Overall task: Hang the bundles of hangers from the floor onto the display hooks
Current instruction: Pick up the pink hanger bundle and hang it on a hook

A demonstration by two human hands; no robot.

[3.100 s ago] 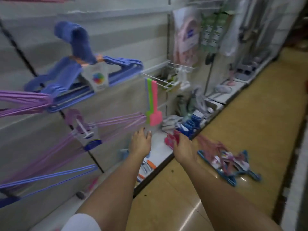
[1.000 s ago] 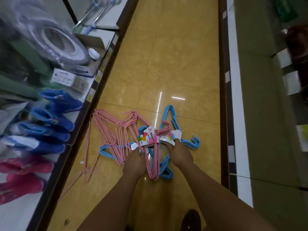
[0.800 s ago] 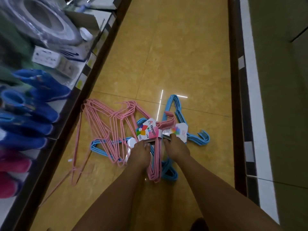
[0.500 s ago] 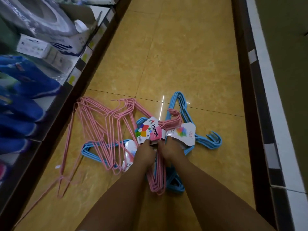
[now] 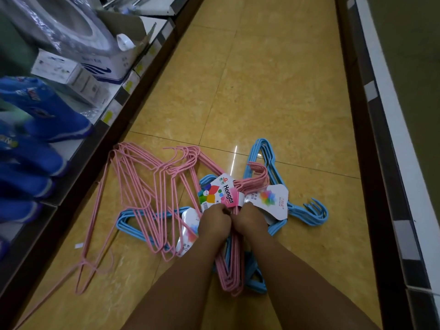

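1. The person's left hand (image 5: pixel 214 223) and right hand (image 5: pixel 248 221) reach down side by side, knuckles almost touching, over a pile of hangers on the glossy yellow tiled floor (image 5: pixel 273 91).
2. Both hands have their fingers curled tight around the neck of a bundle of thin pink wire hangers (image 5: pixel 232 258), just below its pink and white card label printed "Hanger" (image 5: pixel 220 194).
3. That gripped bundle points its hooks away from the person, beside the label, and its long triangular bodies run back between the two forearms.
4. Under it lies a bundle of light blue plastic-coated hangers (image 5: pixel 307 214) with a white card label bearing a rainbow flower (image 5: pixel 269 201); its hooks curl out to the right of the right hand.
5. A second light blue bundle (image 5: pixel 133 221) shows to the left of the left hand, partly covered, with another white label (image 5: pixel 189 231) touching the left wrist area.
6. A loose spread of pink wire hangers (image 5: pixel 147 186) fans out on the floor to the left, overlapping that blue bundle and reaching toward the dark shelf edge (image 5: pixel 95 148).
7. On the low shelf at left sit blue rubber boots (image 5: pixel 47 117), white cardboard boxes (image 5: pixel 76 79) and a plastic-wrapped round white item (image 5: pixel 59 25).
8. A dark skirting strip with a white band (image 5: pixel 381 139) runs along the right side of the aisle.
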